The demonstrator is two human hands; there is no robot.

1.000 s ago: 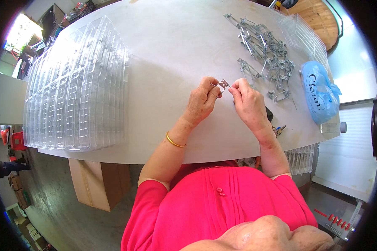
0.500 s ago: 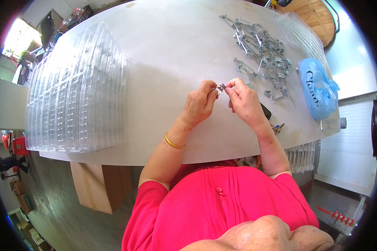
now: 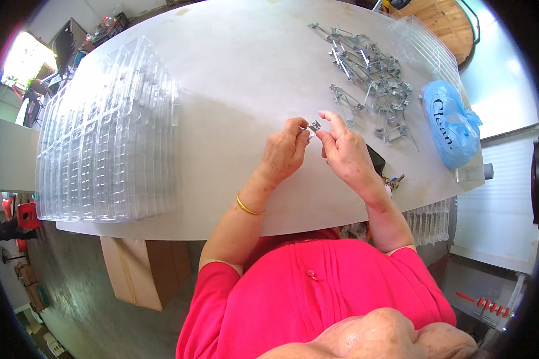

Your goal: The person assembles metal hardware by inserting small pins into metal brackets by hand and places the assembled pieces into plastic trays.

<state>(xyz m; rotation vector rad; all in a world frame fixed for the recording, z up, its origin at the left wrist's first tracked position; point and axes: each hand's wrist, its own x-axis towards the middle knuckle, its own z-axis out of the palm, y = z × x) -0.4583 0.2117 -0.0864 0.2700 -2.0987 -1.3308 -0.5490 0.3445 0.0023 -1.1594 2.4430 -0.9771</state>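
Note:
Between the thumb and fingers of my left hand (image 3: 286, 149) is a small silver metal bracket (image 3: 314, 126), held above the middle of the table. Close to its right side is my right hand (image 3: 346, 148), with index finger stretched out and thumb apart from it. The thumb tip is at or very near the bracket; I cannot tell whether it touches. To the right, beyond my hands, lies a loose pile of similar metal brackets and rods (image 3: 371, 66).
Tall nested clear plastic trays (image 3: 108, 137) stand on the table (image 3: 233, 60) at left. A blue plastic bag (image 3: 452, 125) and another clear tray (image 3: 434, 51) are at right. Beside my right forearm lie a black phone-like object (image 3: 375, 160) and keys (image 3: 394, 182). A cardboard box (image 3: 141, 269) stands below.
My right hand has loosened its pinch on the bracket, its index finger lifting away from the thumb. My left hand keeps hold of the bracket, which has turned slightly.

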